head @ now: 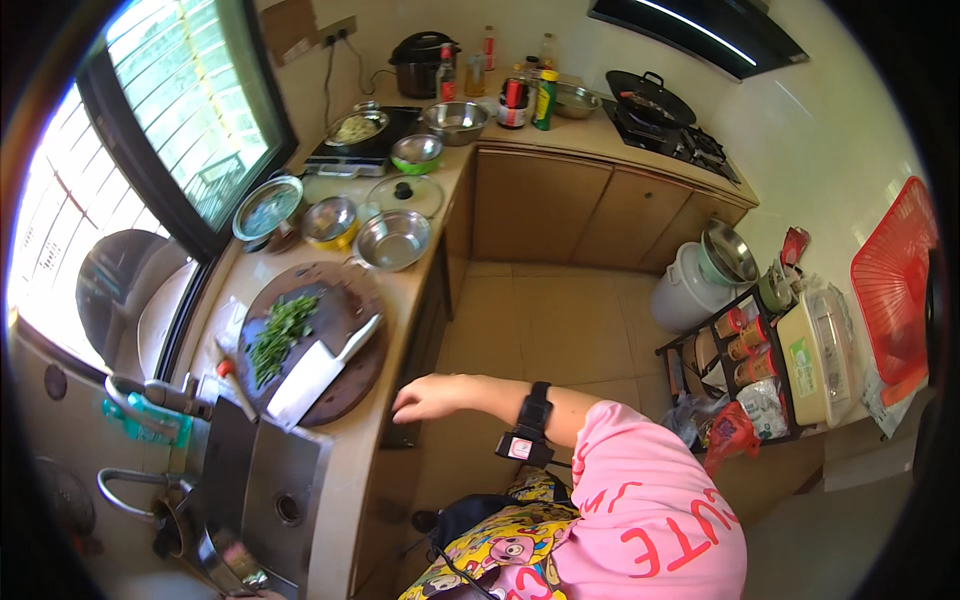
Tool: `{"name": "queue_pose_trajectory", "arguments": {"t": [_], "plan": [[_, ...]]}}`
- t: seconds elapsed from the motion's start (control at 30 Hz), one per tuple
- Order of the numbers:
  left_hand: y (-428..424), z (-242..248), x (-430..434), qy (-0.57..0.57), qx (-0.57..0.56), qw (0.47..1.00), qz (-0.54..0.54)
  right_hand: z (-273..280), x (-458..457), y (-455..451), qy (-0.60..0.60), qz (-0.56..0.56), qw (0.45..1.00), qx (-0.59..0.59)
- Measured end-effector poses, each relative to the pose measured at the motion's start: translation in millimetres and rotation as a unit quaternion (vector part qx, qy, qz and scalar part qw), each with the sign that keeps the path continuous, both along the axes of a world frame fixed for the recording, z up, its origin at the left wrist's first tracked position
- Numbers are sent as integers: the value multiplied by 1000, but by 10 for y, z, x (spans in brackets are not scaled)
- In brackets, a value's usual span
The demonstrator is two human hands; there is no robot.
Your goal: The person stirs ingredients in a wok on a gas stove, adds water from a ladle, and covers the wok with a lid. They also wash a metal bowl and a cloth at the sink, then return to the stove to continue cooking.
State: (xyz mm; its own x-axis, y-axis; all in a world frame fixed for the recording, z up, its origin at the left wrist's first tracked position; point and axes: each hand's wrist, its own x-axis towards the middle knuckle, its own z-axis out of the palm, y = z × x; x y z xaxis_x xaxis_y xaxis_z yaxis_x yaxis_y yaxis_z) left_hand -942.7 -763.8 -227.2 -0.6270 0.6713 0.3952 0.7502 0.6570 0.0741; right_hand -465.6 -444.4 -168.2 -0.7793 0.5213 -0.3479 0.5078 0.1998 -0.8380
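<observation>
My right hand [431, 397] is held out past the counter's front edge, palm down. It grips nothing, and its fingers are loosely bent. At the bottom rim only a sliver of my left hand [259, 596] shows, touching or close to a tilted steel bowl [225, 562] by the sink [281, 465]; its grip is hidden. Left of my right hand is a round cutting board [367, 382]. Chopped green leaves [285, 330] lie on it beside a cleaver [311, 382] with a pale handle. A smaller knife [236, 379] rests between board and window, pointing towards the sink.
Steel bowls [391, 240], a glass lid [416, 196] and a lidded pot [268, 210] stand beyond the board. Farther back are an induction cooker [360, 161], bottles [512, 105] and a wok [649, 101] on the gas stove. A storage rack [750, 360] stands right. Curved faucets [139, 474] overhang the sink.
</observation>
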Motion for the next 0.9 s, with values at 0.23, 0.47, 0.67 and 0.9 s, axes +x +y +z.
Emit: {"name": "queue_pose_trajectory", "arguments": {"t": [0.23, 0.47, 0.67, 0.9], "plan": [[842, 647, 1156, 205, 28, 974, -94, -998, 3191, -223, -346, -392, 850, 69], [3594, 774, 4351, -116, -109, 874, -458, -1184, 5141, -798, -27, -685, 726, -56], [5165, 205, 7211, 10, -234, 747, -623, -907, 5801, -474, -167, -663, 723, 99], [6824, -201, 8322, -114, -269, 803, -519, -541, 7267, 599, -394, -588, 706, 3]]}}
